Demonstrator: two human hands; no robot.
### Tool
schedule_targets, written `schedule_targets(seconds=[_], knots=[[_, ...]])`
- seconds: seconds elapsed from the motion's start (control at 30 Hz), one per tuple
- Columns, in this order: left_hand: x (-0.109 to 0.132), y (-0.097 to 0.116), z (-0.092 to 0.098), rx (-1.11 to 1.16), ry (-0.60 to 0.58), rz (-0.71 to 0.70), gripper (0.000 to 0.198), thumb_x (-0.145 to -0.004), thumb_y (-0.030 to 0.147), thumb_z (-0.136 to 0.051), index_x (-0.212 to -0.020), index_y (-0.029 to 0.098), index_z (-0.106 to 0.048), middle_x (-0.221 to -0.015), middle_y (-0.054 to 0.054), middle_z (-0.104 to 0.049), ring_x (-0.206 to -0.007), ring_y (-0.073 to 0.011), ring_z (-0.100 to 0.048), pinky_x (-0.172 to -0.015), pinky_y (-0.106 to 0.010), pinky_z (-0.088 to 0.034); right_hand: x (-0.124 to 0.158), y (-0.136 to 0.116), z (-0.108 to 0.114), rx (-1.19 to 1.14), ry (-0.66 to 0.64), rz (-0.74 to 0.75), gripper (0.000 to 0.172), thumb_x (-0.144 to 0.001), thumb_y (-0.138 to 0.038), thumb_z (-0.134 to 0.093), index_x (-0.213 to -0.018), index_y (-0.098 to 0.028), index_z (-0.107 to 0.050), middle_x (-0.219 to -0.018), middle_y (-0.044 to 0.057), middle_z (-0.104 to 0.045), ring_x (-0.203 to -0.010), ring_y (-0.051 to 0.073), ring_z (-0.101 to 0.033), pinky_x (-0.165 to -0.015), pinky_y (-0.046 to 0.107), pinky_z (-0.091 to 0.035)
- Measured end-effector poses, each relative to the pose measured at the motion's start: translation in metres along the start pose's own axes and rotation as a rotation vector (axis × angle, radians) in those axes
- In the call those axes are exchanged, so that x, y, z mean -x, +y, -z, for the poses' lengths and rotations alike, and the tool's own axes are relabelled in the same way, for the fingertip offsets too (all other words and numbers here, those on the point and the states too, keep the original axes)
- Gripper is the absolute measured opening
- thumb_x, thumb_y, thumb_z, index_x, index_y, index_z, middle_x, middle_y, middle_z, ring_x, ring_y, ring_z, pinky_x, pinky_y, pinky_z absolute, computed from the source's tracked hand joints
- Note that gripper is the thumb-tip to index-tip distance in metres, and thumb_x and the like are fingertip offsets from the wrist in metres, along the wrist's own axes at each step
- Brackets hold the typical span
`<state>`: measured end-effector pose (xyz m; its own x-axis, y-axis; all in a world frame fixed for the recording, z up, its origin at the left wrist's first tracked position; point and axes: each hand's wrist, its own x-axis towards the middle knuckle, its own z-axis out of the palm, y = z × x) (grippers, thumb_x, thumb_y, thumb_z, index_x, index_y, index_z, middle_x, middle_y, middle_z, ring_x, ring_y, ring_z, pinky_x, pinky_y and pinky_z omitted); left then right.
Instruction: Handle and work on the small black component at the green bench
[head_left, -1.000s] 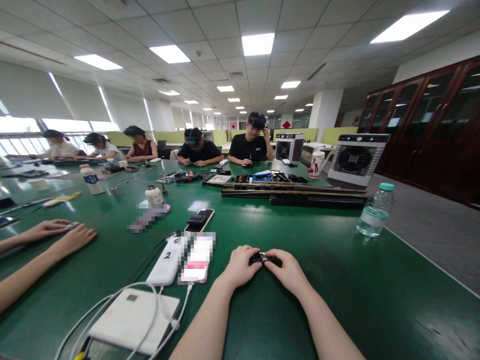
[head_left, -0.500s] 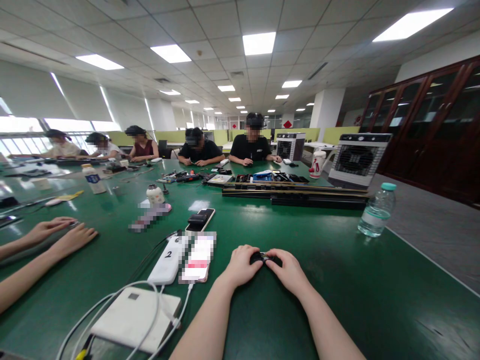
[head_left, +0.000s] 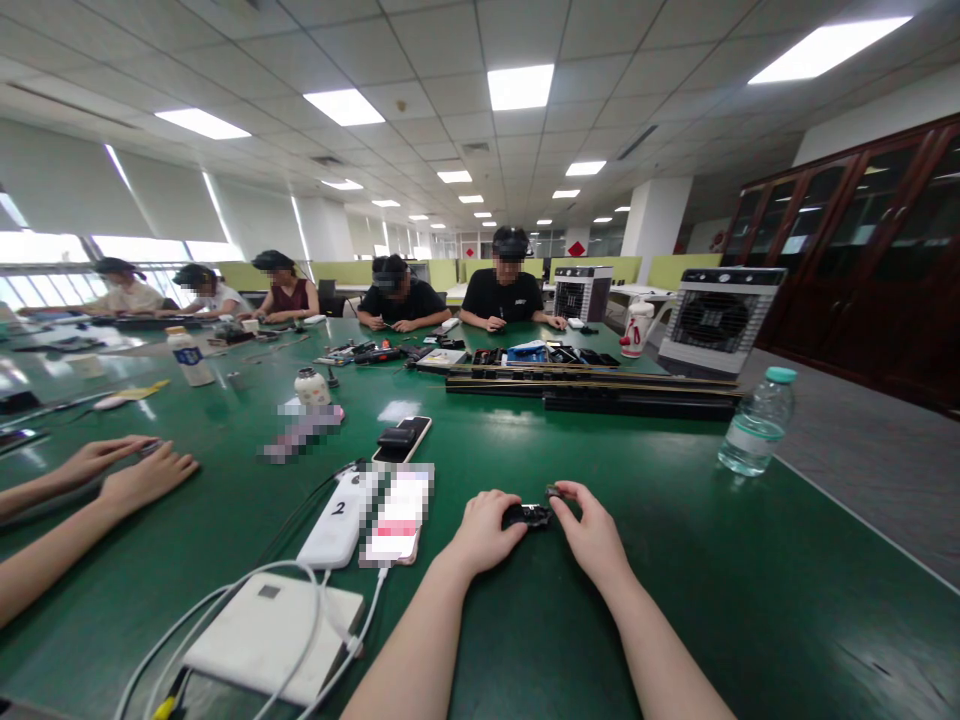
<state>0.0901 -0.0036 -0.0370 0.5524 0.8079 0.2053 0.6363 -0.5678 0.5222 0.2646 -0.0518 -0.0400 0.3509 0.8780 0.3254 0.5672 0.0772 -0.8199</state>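
1. Your left hand (head_left: 484,532) gripped the left end of a small black device (head_left: 535,515), just below and right of the frame's centre.
2. Your right hand (head_left: 592,532) pinched a small dark piece (head_left: 553,492) at the device's upper right; whether the two touched was unclear.
3. Left of your hands, at lower centre-left, lay a lit phone (head_left: 396,520).
4. At right, a teal-capped water bottle (head_left: 756,430) stood on the green table (head_left: 750,580).

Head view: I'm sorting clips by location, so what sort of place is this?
Likely an open-plan office serving as a shared workroom: yellow-green partitions stand in the background, light panels dot the tiled ceiling, and several people sit at a big green table.
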Motion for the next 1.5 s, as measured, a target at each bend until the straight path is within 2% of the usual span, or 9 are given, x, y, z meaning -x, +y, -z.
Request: schedule_targets(seconds=[0.33,0.63,0.87,1.2,1.37,1.5], knots=[[0.000,0.002,0.002,-0.018,-0.015,0.003,0.037,-0.081,0.035,-0.054,-0.115,0.021,-0.060,-0.112,-0.005,-0.062,-0.105,-0.0236,-0.053,-0.094,-0.034,-0.038,-0.004,-0.002,0.012,-0.027,0.217,-0.036,0.045,-0.075,-0.049,-0.050,-0.106,-0.018,-0.060,-0.105,0.012,-0.068,-0.100,0.026,-0.062,-0.091,0.044,-0.046],[0.000,0.002,0.003,-0.021,-0.030,0.010,0.037,-0.082,0.035,-0.053,-0.116,0.021,-0.059,-0.114,-0.005,-0.061,-0.107,-0.0239,-0.052,-0.094,-0.035,-0.038,-0.003,-0.004,0.016,0.006,0.254,-0.007,0.045,-0.077,-0.048,-0.046,-0.108,-0.019,-0.061,-0.110,0.012,-0.067,-0.106,0.027,-0.059,-0.094,0.044,-0.044],[0.000,0.003,0.004,-0.011,-0.034,0.012,0.037,-0.082,0.034,-0.054,-0.116,0.020,-0.059,-0.113,-0.006,-0.061,-0.107,-0.0241,-0.052,-0.094,-0.035,-0.038,-0.003,-0.005,0.014,0.046,0.177,0.027,0.041,-0.079,-0.045,-0.045,-0.105,-0.019,-0.063,-0.110,0.011,-0.067,-0.107,0.026,-0.058,-0.096,0.044,-0.044],[0.000,0.000,0.001,-0.022,-0.020,-0.005,0.035,-0.082,0.034,-0.055,-0.114,0.022,-0.059,-0.111,-0.005,-0.062,-0.106,-0.0232,-0.052,-0.093,-0.035,-0.038,0.003,-0.005,0.002,0.074,-0.137,0.063,0.027,-0.075,-0.030,-0.055,-0.098,-0.022,-0.067,-0.099,0.006,-0.071,-0.100,0.024,-0.061,-0.094,0.041,-0.045],[0.000,-0.001,0.000,-0.018,-0.020,-0.006,0.034,-0.081,0.033,-0.057,-0.113,0.023,-0.059,-0.110,-0.005,-0.062,-0.105,-0.0234,-0.052,-0.092,-0.035,-0.038,0.005,-0.011,0.000,-0.025,-0.125,0.110,0.025,-0.076,-0.031,-0.056,-0.096,-0.023,-0.068,-0.103,0.007,-0.070,-0.102,0.023,-0.060,-0.096,0.041,-0.045],[-0.001,-0.003,-0.002,-0.008,-0.013,-0.016,0.034,-0.081,0.033,-0.057,-0.113,0.022,-0.059,-0.110,-0.005,-0.062,-0.105,-0.0234,-0.052,-0.091,-0.035,-0.039,0.005,-0.011,-0.001,-0.020,-0.126,0.131,0.024,-0.076,-0.032,-0.056,-0.095,-0.023,-0.068,-0.103,0.007,-0.070,-0.102,0.023,-0.060,-0.096,0.041,-0.045]])
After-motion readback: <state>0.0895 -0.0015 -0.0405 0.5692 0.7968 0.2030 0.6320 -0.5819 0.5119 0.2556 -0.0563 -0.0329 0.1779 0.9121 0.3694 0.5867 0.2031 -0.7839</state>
